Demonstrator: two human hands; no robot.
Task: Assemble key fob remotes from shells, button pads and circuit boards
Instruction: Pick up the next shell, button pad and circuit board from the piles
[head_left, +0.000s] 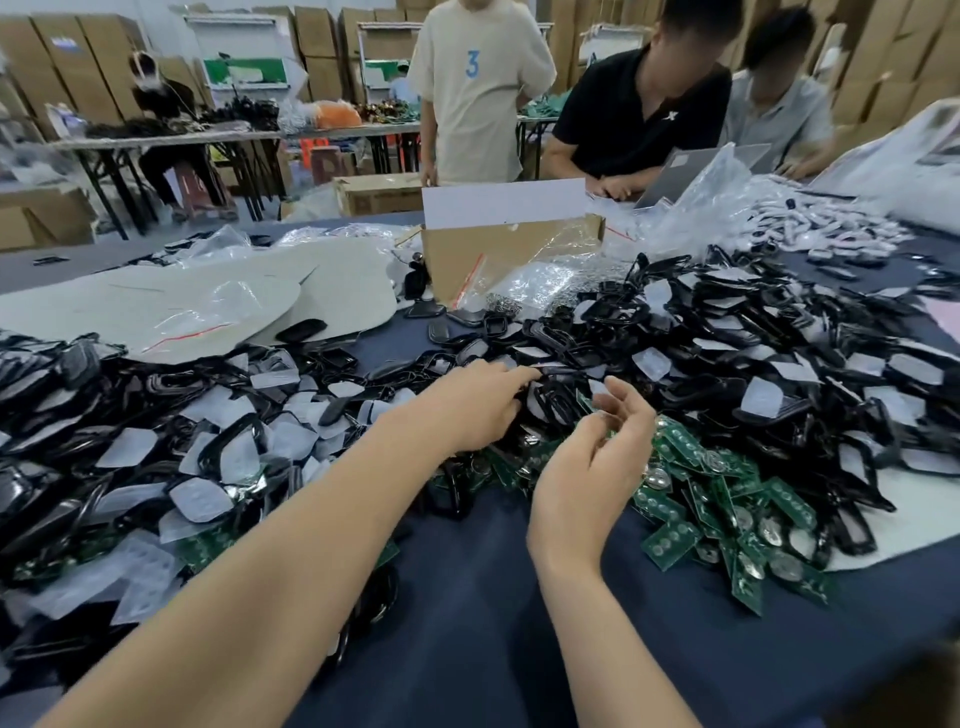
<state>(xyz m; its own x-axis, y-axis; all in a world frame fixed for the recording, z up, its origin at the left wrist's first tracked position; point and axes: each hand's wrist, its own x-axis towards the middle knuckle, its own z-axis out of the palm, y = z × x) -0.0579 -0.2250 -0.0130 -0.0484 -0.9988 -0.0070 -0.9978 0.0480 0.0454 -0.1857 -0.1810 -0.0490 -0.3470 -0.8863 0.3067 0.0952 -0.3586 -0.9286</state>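
Observation:
Black key fob shells (613, 312) lie heaped across the navy table (493, 623), mixed with translucent white button pads (763, 397). Green circuit boards (670, 540) with round metal contacts are piled at front right. My left hand (478, 400) reaches into the middle of the shell heap, index finger straight and touching a black shell (550, 402), the other fingers bent down onto the pile. Just right of it, my right hand (592, 457) hovers over the boards with its palm turned left and fingers loosely curled. I see nothing held in it.
An open cardboard box (493, 249) stands behind the heap, with clear plastic bags (701, 208) to its right and pale sheets (208, 301) to its left. More shells and pads (130, 441) cover the left side. Three people (639, 104) stand or lean at the far edge.

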